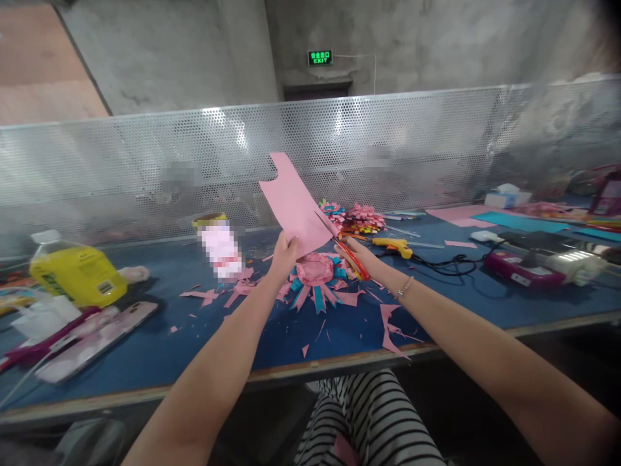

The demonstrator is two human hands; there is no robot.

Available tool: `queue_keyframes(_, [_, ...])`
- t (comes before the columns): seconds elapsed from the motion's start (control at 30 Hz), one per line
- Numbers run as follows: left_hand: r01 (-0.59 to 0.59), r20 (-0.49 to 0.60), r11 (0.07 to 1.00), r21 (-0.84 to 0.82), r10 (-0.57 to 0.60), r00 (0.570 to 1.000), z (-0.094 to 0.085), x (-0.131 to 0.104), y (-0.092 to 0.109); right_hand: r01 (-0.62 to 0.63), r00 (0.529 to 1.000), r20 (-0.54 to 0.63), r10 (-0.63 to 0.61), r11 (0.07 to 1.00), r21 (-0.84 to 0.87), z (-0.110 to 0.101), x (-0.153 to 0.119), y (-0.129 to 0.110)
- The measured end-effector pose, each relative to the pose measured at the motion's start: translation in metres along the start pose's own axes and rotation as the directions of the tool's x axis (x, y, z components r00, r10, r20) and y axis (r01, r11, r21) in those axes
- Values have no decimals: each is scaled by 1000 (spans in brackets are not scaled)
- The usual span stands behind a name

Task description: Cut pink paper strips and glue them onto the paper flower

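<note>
A sheet of pink paper [298, 210] with a curved notch in its upper left edge is held up by my left hand [285, 251], which pinches its lower edge. My right hand [356, 255] is closed on red-handled scissors [350, 257]. The scissor blades are apart, at the sheet's lower right part. Below the sheet, a pink and blue paper flower [315, 275] with ribbon-like petals lies on the blue table [281, 346]. Pink paper scraps [391, 327] are scattered around it.
Behind are more paper flowers [363, 219] and a yellow glue gun [394, 246] with a black cable. Left stand a yellow bottle [80, 275] and a phone [99, 343]. Right lies a purple and black device [524, 268]. A perforated metal screen [412, 142] runs behind the table.
</note>
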State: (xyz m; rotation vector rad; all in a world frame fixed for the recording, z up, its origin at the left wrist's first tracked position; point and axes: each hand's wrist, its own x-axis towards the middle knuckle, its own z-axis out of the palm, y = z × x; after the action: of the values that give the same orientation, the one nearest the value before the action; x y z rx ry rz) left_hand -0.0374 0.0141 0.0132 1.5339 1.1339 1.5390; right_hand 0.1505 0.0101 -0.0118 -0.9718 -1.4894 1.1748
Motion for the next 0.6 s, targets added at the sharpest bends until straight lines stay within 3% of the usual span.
queue_keyframes(0.13, [-73, -22, 997, -4, 73, 997, 2, -3, 3, -5, 999, 34, 2, 996, 95, 2, 0, 0])
queue_keyframes(0.23, [-94, -37, 996, -8, 94, 995, 3, -3, 3, 28, 1000, -14, -26, 992, 122, 3, 1, 0])
queue_keyframes(0.43, [-101, -80, 995, 1, 101, 992, 3, -1, 1, -49, 992, -103, 75, 971, 235, 7, 3, -8])
queue_keyframes(0.6, [-110, -91, 994, -5, 109, 990, 1, 1, -2, -78, 992, -85, 93, 983, 164, 8, 2, -9])
